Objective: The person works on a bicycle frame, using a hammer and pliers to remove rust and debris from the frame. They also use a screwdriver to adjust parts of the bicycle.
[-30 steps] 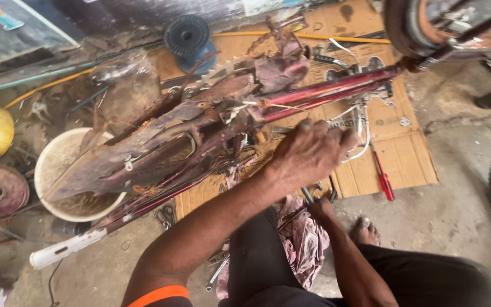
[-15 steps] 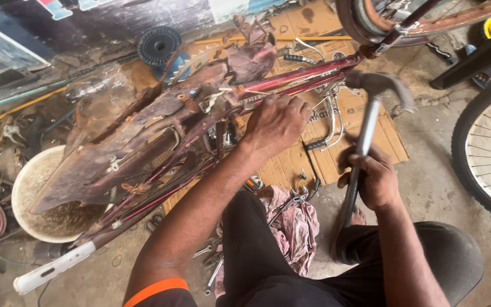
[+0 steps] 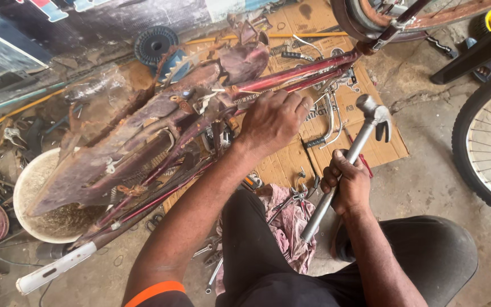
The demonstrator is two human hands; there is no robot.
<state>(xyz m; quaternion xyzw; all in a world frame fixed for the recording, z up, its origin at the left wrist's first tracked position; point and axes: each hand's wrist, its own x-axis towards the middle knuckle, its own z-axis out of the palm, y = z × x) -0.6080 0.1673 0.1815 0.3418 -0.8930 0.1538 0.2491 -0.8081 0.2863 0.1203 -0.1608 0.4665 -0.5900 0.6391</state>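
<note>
On the cardboard (image 3: 370,145) in front of you, head cam: your left hand (image 3: 274,122) is clamped down on the maroon bike frame (image 3: 291,77), fingers curled over the tubes. Frame's long axis runs diagonal, low-left up to top-right, w/ the white tube end (image 3: 52,270) nearest you. Right hand (image 3: 349,185) is wrapped tight round the claw hammer (image 3: 348,156) handle, head raised, just right of the left hand & the frame. So right hand's the striker, left's nearer the frame. Pink rag (image 3: 288,224) sits btwn your knees.

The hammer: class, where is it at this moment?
In the head view, right of centre: the right hand grips the hammer mid-handle, head raised over the cardboard beside the bicycle frame.
</note>
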